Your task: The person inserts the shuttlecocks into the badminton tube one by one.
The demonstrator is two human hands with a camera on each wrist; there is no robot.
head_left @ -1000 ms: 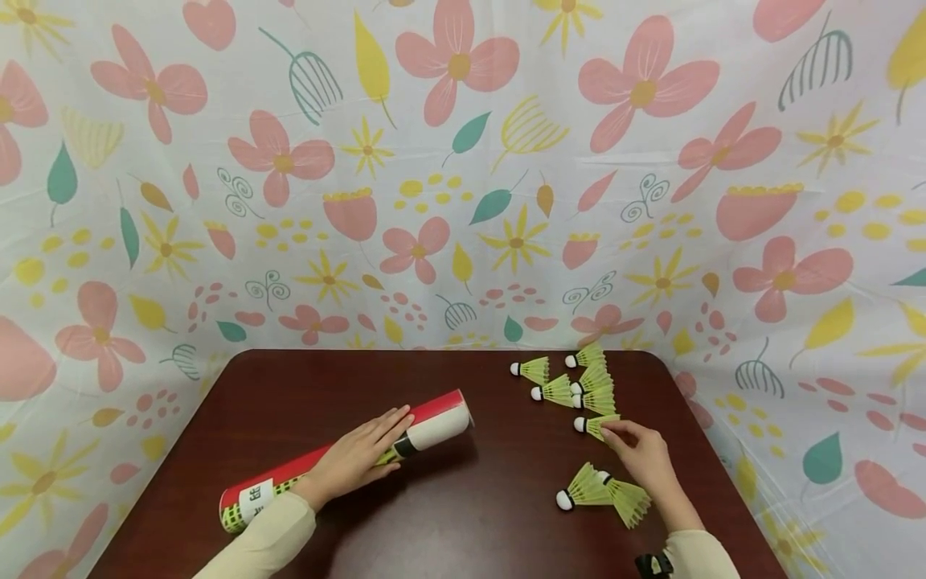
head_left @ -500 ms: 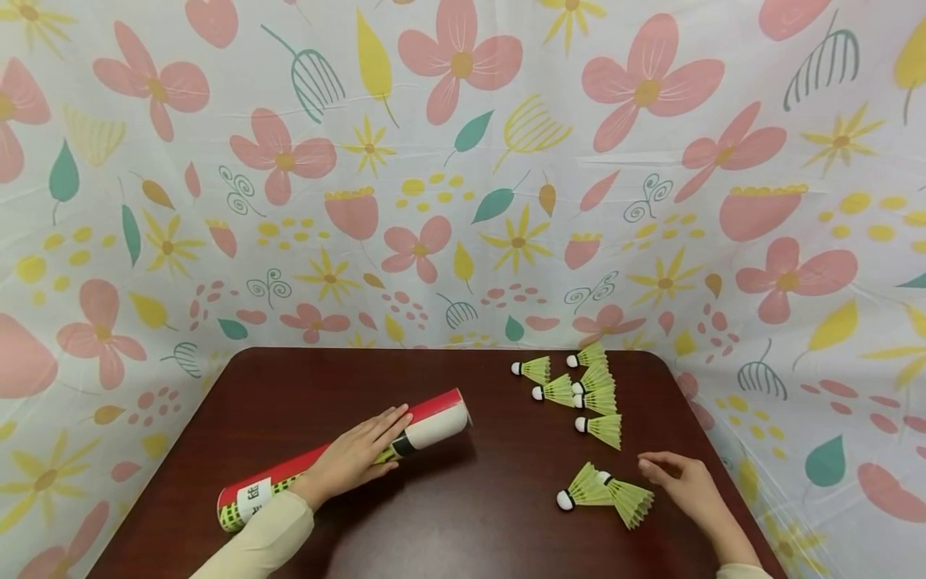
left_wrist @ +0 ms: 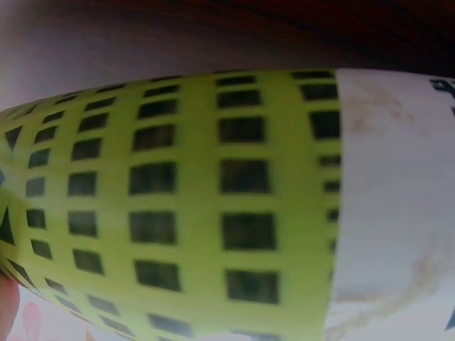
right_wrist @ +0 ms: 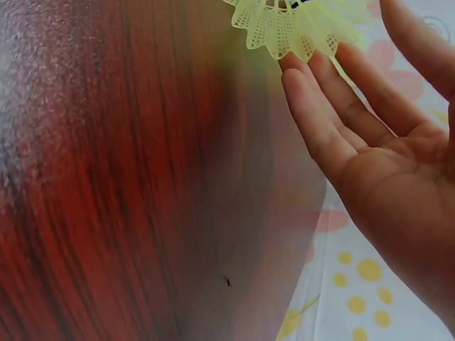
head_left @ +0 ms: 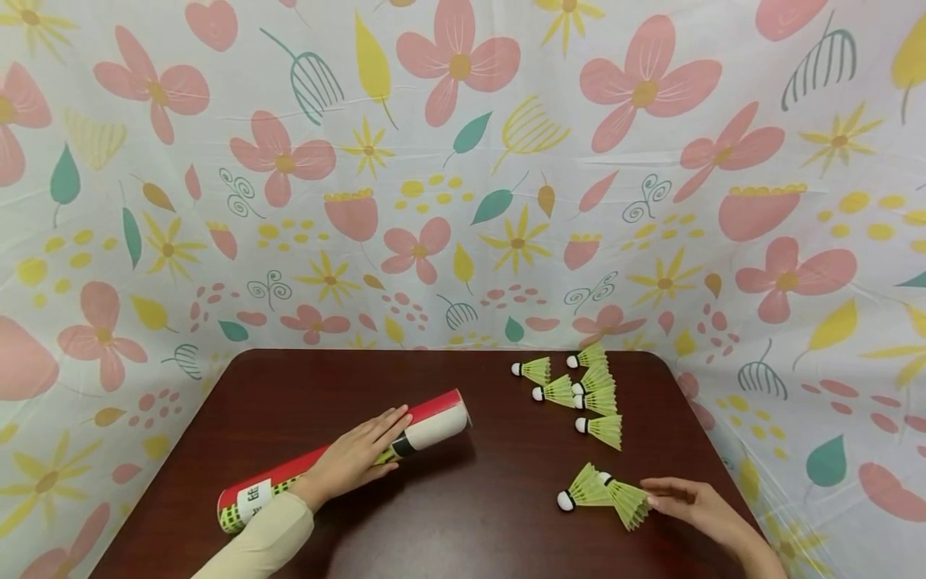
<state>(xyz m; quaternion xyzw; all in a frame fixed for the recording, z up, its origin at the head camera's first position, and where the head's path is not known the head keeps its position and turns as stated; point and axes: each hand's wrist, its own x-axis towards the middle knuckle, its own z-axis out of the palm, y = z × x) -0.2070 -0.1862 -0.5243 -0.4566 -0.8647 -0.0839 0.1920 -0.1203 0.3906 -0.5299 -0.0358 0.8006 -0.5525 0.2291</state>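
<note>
Starting from the left, I count one shuttlecock tube (head_left: 298, 466), slanting across the desk (head_left: 492, 523), a white label near its near end. My left hand (head_left: 354, 454) lies over its middle, fingers stretched out and the thumb on the near side; hand and sleeve (head_left: 264, 531) block part of the tube from me. Further right I count eight yellow shuttlecocks (head_left: 555, 391) with white heads: six grouped toward the far right corner, some crowded against each other, and two nearer the front edge. Those two overlap where one's skirt meets the other's head, so each gets in the way of the other. Rightmost is my right hand (head_left: 690, 505), thumb and fingers apart, fingertips at the skirt of the right-hand one; I can't tell whether they touch it. Behind everything hangs one flower-printed cloth (head_left: 434, 169).
</note>
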